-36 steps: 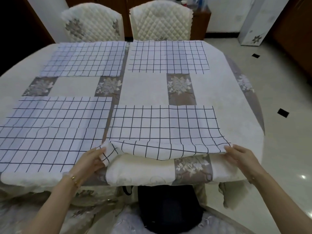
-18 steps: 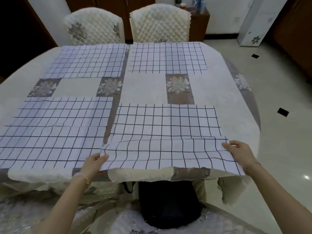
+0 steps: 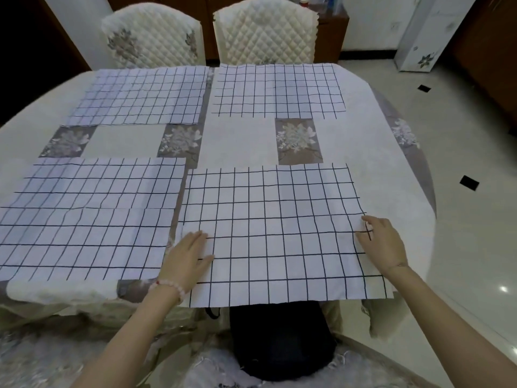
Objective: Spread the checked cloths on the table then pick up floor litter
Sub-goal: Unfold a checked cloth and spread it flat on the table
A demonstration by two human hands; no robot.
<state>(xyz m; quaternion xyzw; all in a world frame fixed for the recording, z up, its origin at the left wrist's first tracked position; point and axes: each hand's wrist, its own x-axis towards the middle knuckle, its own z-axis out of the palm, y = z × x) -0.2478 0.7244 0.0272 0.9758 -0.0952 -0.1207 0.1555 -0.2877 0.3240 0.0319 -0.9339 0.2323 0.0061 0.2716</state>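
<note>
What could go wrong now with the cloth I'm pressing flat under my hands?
The near right cloth seems to hang past the table edge, so it might slide off once the left hand and right hand lift. The left hand presses beside the gap to the neighbouring cloth; a sideways push may overlap them.

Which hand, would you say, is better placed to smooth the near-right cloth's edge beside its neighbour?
Left: the left hand lies flat on that edge of the near-right cloth; the right hand rests opposite.

The cream, flower-patterned tabletop (image 3: 240, 141) fills the middle of the frame. Four checked cloths (image 3: 268, 231) lie flat on it, two upper, two lower.
</note>
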